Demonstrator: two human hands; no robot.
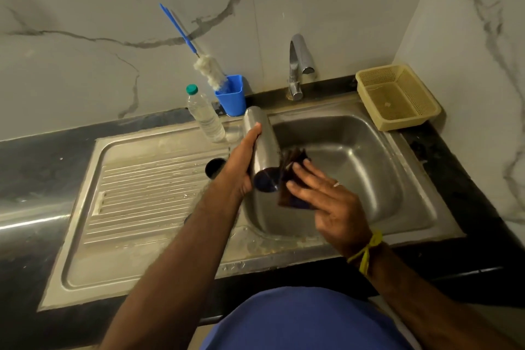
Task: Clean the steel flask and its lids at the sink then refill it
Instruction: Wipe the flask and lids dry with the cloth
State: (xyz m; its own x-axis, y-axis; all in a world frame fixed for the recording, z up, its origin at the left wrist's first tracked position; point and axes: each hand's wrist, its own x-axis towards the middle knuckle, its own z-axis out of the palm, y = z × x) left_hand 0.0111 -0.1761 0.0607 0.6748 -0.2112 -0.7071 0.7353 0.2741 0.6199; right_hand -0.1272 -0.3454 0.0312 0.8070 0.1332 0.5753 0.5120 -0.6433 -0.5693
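Black stone counter (pixel 34 167) nearest, a dull steel sink (pixel 284 253) set in it. Over the basin's left edge I see the left hand (pixel 238 167) wrapped round the smooth flask (pixel 262 145), tilted, round end toward me. The right hand (pixel 326 202) presses straight fingers on a dark pad (pixel 292 159) at that end. Beyond: black round lid (pixel 215 167), clear bottle (pixel 206 119), chrome tap (pixel 298 65), mesh basket (pixel 397 96), veined marble.

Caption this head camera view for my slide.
Left hand grips steel flask over sink; right hand presses dark scrub pad against it.
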